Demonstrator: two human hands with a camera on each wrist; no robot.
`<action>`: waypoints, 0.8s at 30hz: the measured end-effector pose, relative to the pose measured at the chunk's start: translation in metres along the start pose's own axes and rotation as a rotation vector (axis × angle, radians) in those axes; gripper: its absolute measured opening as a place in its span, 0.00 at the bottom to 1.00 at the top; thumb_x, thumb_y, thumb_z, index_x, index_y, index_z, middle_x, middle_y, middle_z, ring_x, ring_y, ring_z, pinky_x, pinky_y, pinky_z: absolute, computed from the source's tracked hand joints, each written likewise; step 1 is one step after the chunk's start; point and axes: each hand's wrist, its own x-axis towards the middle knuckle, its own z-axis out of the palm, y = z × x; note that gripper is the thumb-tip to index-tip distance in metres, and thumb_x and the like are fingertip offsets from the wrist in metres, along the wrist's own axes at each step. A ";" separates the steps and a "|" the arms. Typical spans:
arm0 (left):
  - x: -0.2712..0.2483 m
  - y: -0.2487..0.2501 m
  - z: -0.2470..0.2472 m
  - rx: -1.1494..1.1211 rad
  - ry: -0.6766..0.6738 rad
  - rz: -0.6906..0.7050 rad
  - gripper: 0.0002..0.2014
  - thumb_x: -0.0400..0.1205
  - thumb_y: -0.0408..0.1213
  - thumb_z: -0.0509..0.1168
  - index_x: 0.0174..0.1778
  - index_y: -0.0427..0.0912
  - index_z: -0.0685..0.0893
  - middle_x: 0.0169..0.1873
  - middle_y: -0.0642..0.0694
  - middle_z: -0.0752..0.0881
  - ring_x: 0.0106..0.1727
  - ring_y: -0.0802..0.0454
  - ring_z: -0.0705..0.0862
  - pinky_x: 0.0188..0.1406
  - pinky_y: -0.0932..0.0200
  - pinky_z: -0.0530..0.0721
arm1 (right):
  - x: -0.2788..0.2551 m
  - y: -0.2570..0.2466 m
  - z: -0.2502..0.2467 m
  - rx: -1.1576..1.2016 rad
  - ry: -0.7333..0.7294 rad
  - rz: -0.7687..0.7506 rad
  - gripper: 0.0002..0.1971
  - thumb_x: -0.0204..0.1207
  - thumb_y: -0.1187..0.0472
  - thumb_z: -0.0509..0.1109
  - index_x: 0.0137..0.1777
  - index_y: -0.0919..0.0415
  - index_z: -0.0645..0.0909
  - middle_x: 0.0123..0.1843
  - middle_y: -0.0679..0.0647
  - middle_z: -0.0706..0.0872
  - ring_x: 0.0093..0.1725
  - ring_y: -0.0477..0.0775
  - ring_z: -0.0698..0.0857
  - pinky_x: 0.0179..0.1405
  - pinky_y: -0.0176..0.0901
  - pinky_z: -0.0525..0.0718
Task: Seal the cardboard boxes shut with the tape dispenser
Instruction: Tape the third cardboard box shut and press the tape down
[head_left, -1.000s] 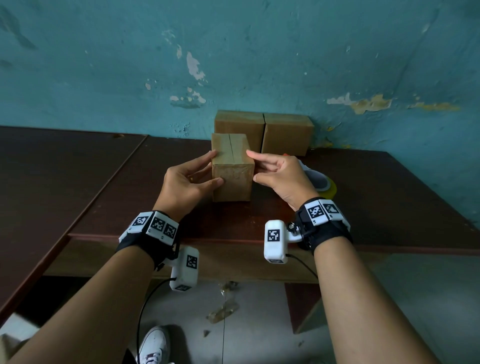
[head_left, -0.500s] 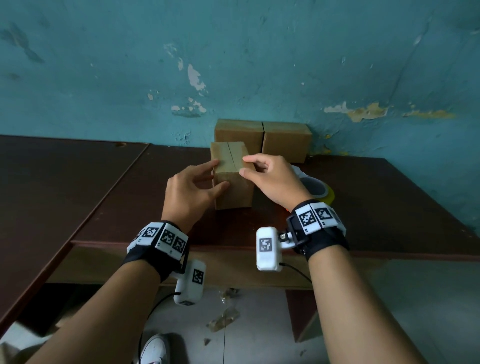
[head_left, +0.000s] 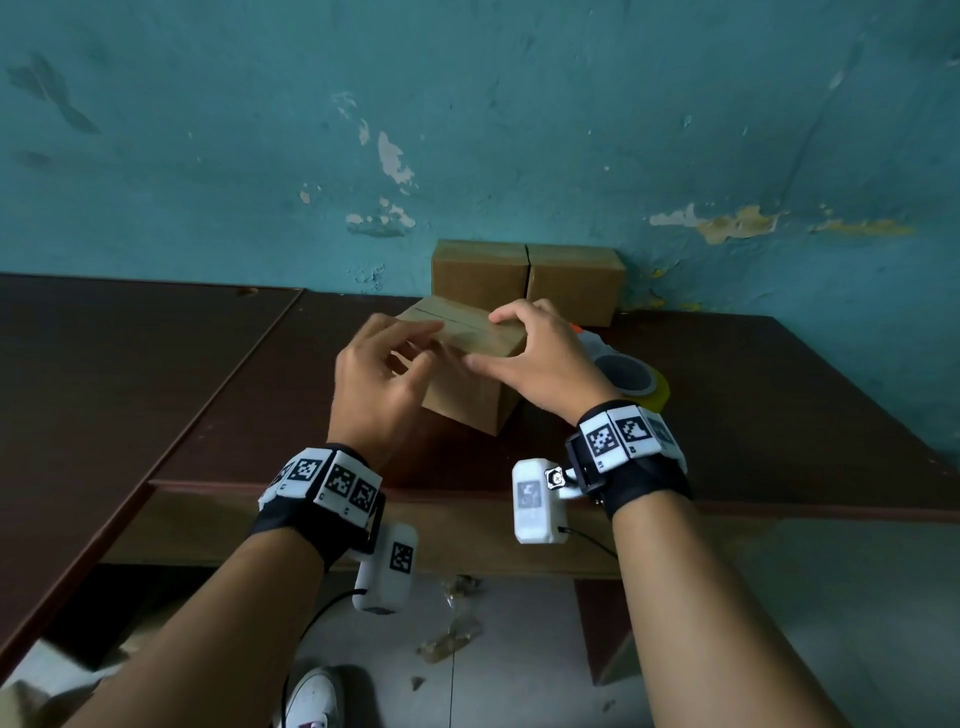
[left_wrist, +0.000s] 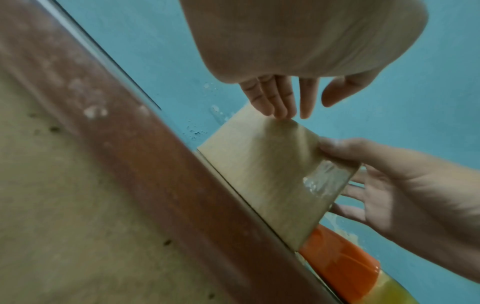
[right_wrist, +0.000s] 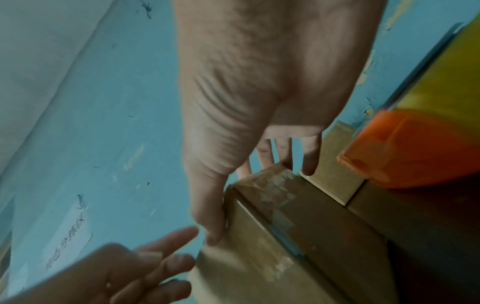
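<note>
Right hand (head_left: 540, 358) grip holding turned box (head_left: 470, 374) top, left hand (head_left: 382, 371) fingers loosely extended alongside

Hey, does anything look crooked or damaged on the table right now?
The front box sits askew, turned corner-on between both hands, unlike the two boxes squared against the wall. The right wrist view shows tape residue at its corner. Its top seam looks untaped.

head view downward, wrist views close, sharing box (head_left: 470, 364)
</note>
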 end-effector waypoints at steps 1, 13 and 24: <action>0.002 -0.002 -0.002 0.047 0.050 -0.012 0.19 0.78 0.43 0.67 0.62 0.47 0.95 0.51 0.52 0.86 0.52 0.56 0.86 0.54 0.51 0.88 | -0.001 0.001 -0.003 0.013 -0.005 -0.003 0.33 0.73 0.42 0.85 0.74 0.51 0.82 0.66 0.46 0.76 0.69 0.48 0.77 0.63 0.43 0.73; 0.011 -0.014 -0.011 -0.064 -0.130 -0.273 0.33 0.76 0.46 0.65 0.82 0.53 0.81 0.90 0.53 0.67 0.93 0.56 0.54 0.85 0.50 0.55 | -0.005 0.010 -0.027 0.048 -0.042 -0.038 0.19 0.76 0.60 0.84 0.65 0.44 0.91 0.81 0.47 0.78 0.83 0.48 0.73 0.78 0.40 0.62; 0.006 -0.012 -0.013 -0.179 -0.291 -0.147 0.20 0.74 0.42 0.77 0.59 0.45 0.81 0.74 0.62 0.84 0.77 0.56 0.82 0.81 0.37 0.78 | -0.001 0.018 -0.024 -0.005 0.017 -0.017 0.20 0.85 0.68 0.72 0.73 0.51 0.89 0.81 0.48 0.82 0.85 0.50 0.73 0.85 0.41 0.67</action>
